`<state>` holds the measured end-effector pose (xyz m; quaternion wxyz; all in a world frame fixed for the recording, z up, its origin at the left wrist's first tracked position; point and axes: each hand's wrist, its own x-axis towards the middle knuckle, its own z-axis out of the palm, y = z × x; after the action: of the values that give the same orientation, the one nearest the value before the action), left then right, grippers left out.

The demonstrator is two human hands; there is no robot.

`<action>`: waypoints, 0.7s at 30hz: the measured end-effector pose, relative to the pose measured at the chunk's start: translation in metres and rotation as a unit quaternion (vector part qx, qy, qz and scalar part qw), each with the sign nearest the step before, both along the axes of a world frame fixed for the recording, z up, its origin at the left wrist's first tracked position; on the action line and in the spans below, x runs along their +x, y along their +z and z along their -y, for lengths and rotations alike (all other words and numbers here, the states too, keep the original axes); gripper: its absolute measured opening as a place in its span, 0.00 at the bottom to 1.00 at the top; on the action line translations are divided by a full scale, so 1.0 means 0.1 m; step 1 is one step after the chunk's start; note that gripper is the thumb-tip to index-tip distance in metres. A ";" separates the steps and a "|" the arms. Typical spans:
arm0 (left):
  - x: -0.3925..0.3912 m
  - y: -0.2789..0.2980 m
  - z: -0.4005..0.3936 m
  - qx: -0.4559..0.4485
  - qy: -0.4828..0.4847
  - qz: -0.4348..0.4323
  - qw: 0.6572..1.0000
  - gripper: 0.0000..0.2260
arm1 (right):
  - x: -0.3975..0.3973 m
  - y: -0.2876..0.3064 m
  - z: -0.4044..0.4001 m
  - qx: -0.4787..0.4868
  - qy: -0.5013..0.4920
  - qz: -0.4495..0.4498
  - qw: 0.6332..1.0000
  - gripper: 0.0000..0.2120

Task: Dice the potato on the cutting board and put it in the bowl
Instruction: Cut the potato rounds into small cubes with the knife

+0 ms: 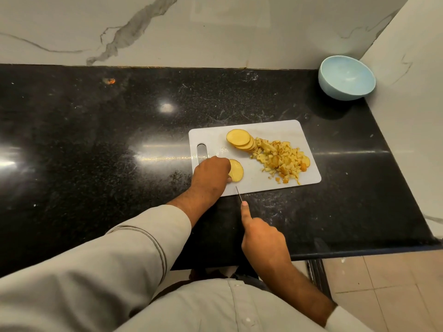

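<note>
A white cutting board (256, 178) lies on the black counter. On it a row of yellow potato slices (241, 139) leans at the back, and a heap of diced potato (280, 159) spreads to the right. A short stack of slices (236, 170) lies flat near the board's front left. My left hand (211, 174) grips the stack from the left, fingers curled over it. My right hand (260, 232) holds a knife (239, 194), forefinger stretched along its spine; the thin blade points at the board's front edge, just short of the stack. A light blue bowl (345, 79) stands empty in the far right corner.
The black stone counter (107, 140) runs left, with a marble wall behind and another on the right beside the bowl. The counter's front edge (359, 254) ends near my right hand, with tiled floor below.
</note>
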<state>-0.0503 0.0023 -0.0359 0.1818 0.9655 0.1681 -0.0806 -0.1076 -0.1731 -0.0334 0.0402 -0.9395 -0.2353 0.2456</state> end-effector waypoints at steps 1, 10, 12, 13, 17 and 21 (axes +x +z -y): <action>0.00 -0.01 -0.01 -0.011 0.001 0.002 1.000 0.06 | -0.01 0.03 0.02 0.004 -0.009 -0.001 1.000 0.33; -0.05 -0.02 -0.07 -0.018 -0.005 0.024 1.000 0.08 | 0.47 0.06 -0.46 0.046 -0.014 0.042 0.998 0.33; -0.07 -0.02 -0.07 -0.007 -0.012 0.018 1.000 0.07 | 0.56 0.01 -0.56 0.044 -0.012 0.042 0.998 0.33; -0.07 -0.01 -0.08 -0.003 -0.018 0.016 1.000 0.07 | 0.59 -0.01 -0.60 0.045 -0.013 0.043 0.998 0.33; -0.07 -0.03 -0.10 0.004 -0.033 0.022 0.999 0.07 | 0.64 -0.09 -0.65 0.052 -0.014 0.046 0.997 0.32; -0.06 -0.02 -0.09 0.033 -0.040 0.016 0.999 0.09 | 0.61 -0.14 -0.65 0.059 -0.014 0.042 0.997 0.33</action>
<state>-0.0563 0.0109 -0.0382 0.1488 0.9782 0.1287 -0.0670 -0.0467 -0.1079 -0.0472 0.0890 -0.9481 -0.2379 0.1915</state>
